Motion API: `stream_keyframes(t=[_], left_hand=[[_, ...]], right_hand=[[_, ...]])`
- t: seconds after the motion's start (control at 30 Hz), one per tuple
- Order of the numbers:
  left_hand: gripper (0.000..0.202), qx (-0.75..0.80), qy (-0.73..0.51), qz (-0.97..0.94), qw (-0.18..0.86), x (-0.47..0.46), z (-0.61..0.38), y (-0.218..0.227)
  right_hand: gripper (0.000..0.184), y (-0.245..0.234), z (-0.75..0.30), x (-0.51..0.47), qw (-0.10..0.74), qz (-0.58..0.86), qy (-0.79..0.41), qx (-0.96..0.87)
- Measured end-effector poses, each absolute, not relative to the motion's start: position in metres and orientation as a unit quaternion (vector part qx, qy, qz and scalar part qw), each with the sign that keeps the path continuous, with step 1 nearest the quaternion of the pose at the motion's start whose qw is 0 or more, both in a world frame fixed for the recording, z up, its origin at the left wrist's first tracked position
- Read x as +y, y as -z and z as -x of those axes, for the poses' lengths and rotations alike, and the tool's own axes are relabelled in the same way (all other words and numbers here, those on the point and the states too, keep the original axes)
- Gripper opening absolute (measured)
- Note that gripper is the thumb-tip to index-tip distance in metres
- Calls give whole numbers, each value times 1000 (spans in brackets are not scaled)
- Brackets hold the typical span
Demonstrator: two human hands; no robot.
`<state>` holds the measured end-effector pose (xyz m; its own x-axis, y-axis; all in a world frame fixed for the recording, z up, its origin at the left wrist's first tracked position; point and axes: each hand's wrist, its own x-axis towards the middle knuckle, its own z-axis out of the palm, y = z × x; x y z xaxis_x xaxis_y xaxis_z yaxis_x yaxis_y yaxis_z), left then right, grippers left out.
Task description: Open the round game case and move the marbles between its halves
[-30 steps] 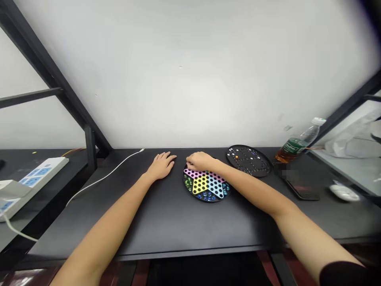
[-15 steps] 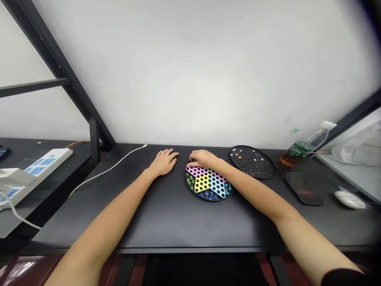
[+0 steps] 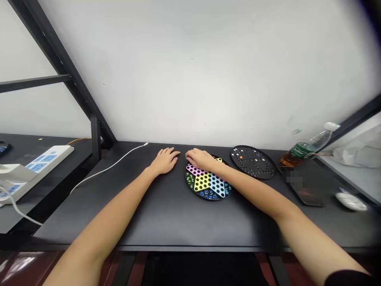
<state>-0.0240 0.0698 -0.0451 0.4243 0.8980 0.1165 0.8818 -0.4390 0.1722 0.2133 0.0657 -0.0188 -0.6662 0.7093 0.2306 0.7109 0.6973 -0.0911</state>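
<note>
My left hand (image 3: 164, 161) lies flat on the black table, its fingers spread and nothing in them. Over the far left part of a round Chinese checkers board (image 3: 202, 182) is my right hand (image 3: 200, 159), fingers curled together with the tips at the board's rim. Whatever those fingers may hold is hidden. The board has a star of pink, yellow and light-blue parts with black holes. Green marbles (image 3: 189, 179) fill its left pocket and blue marbles (image 3: 208, 194) its near pocket. My right forearm covers part of the board's right side.
A round black tray (image 3: 257, 169) with small white pieces and an orange one lies to the right. Beyond it are a tilted drink bottle (image 3: 300, 150), a dark phone (image 3: 309, 196) and a white mouse (image 3: 351, 201). At left are a white cable (image 3: 104, 171) and power strip (image 3: 44, 162).
My right hand has shifted slightly left and away from me over the board, uncovering a yellow part at the far side. The left hand stays put.
</note>
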Motion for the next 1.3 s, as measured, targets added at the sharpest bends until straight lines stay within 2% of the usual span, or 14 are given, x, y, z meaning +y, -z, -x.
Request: stream_keyframes(t=[0.3, 0.47, 0.83, 1.03, 1.3], left_hand=[[49, 525, -96, -845, 37, 71, 25, 47], [50, 527, -86, -844, 42, 70, 24, 44], [49, 530, -83, -843, 39, 68, 22, 42], [49, 531, -73, -843, 39, 67, 21, 40], [50, 533, -65, -843, 40, 68, 21, 40]], right_hand=[[17, 31, -220, 74, 276, 373, -137, -875], [13, 24, -222, 72, 319, 368, -158, -859], [7, 15, -214, 63, 281, 251, -196, -905], [12, 12, -221, 67, 299, 295, -218, -881], [22, 5, -265, 63, 221, 303, -146, -916]])
